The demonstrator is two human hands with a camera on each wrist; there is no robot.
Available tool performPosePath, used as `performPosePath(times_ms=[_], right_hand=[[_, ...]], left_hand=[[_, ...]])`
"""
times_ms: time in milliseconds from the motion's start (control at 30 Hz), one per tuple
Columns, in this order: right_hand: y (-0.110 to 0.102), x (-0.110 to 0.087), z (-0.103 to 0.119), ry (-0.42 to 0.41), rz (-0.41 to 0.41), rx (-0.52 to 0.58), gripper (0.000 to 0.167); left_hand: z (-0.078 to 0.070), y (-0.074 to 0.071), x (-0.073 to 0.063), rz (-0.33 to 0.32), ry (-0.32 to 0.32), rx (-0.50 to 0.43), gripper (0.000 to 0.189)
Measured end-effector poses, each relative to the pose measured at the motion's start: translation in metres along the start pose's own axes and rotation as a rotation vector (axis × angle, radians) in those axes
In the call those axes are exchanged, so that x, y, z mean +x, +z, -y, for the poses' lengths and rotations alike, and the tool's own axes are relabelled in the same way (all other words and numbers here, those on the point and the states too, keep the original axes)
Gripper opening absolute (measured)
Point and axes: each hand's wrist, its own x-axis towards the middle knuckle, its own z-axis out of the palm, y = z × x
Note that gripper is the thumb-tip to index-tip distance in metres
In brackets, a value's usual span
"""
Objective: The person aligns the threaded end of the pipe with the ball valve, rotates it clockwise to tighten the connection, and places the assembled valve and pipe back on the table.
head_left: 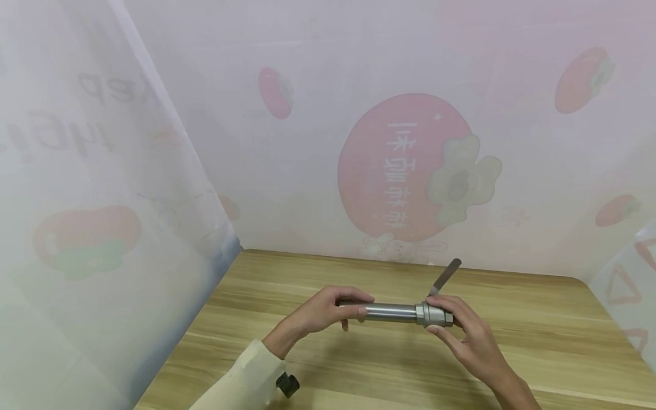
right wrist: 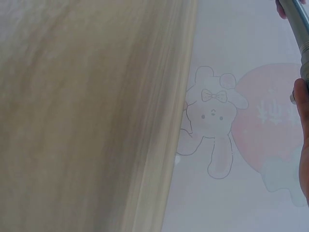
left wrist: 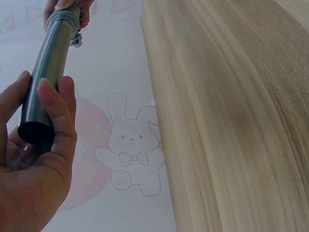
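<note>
A shiny metal pipe (head_left: pixel 392 312) is held level above the wooden table, joined at its right end to a metal ball valve (head_left: pixel 434 315). The valve's dark lever handle (head_left: pixel 447 273) sticks up toward the back right. My left hand (head_left: pixel 324 310) grips the pipe near its free left end, thumb in front. With thumb and fingers my right hand (head_left: pixel 468 336) holds the valve body from the right. In the left wrist view the pipe's open end (left wrist: pixel 36 131) faces the camera between my left fingers (left wrist: pixel 55 104). The right wrist view catches only an edge of my right hand (right wrist: pixel 303 125).
The wooden table (head_left: pixel 246 296) runs back to a pale curtain (head_left: pixel 302 188) printed with fruit and a rabbit. Another curtain (head_left: pixel 87 188) hangs along the left side. A small black device (head_left: pixel 288 385) sits at the left sleeve's cuff.
</note>
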Motion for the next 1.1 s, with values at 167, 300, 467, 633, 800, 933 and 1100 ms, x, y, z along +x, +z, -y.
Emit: performPosePath(times_ms=[167,300,467,633,800,933,1100], right_hand=[[0.0006,-0.0002,0.0005,0.002,0.0,0.007,0.072],[0.0017,-0.0004,-0.0003,-0.005,-0.001,0.022,0.072],[0.0019,0.0,-0.0012,-0.003,-0.001,0.021,0.072],[0.0025,0.0002,-0.0018,0.002,0.004,0.009,0.072],[0.0038,0.0013,-0.0008,0.004,0.001,0.012,0.072],[0.0042,0.0015,0.0007,0.008,0.0,0.017,0.072],[0.0038,0.0003,0.0024,0.014,-0.001,0.019,0.071]], left_hand=[[0.0009,0.0013,0.0,-0.025,-0.01,-0.01,0.033],[0.0012,0.0024,-0.0007,-0.04,-0.007,0.005,0.033],[0.0026,0.0043,-0.001,-0.052,0.019,0.014,0.038],[0.005,0.0053,-0.0022,-0.06,0.022,0.012,0.04],[0.0052,0.0055,-0.0056,-0.08,0.016,0.019,0.038],[0.0042,0.0064,-0.0073,-0.092,0.006,0.018,0.037],[0.0037,0.0081,-0.0072,-0.092,0.016,0.021,0.04]])
